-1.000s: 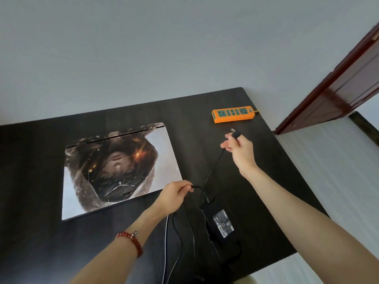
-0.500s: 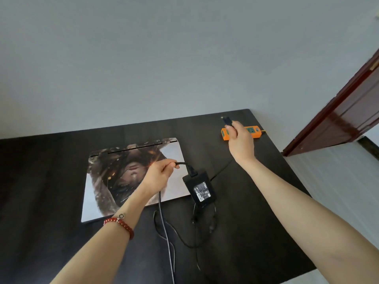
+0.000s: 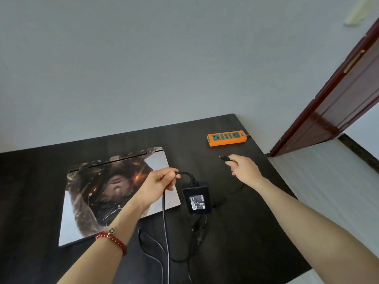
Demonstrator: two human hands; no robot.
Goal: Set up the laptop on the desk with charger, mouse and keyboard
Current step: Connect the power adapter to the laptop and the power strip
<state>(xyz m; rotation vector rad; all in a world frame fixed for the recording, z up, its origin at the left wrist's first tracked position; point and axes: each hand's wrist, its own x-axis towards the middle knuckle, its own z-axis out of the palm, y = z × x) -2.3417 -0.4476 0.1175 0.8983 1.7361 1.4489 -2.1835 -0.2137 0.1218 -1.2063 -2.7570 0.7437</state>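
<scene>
We find the laptop point(image 3: 114, 193) closed and flat on the bench point(image 3: 256, 232), left of centre, hinge edge toward the wall. The adapter point(image 3: 197, 199) lies label-up just beside the laptop's right edge, its cords looped loosely toward the near edge. The left hand point(image 3: 158, 185) is over the laptop's right corner, fingers point(image 3: 173, 177) curled shut on the cord point(image 3: 185, 174) where it arches into the adapter. The right hand point(image 3: 244, 168) is raised above the bench, fingers pinched on the plug point(image 3: 224, 158), whose tip points away from us and somewhat left. The power strip point(image 3: 226, 138) sits beyond that hand, near the far right corner, its long axis running roughly left to right with the sockets facing up. We judge this the deciding relation: the strip lies ahead of the plug tip and apart from it, and the right hand is much the nearer. We cannot tell from this view whether the plug suits the strip or the laptop's port. No mouse or keyboard is in view, so we rate the task as early.
</scene>
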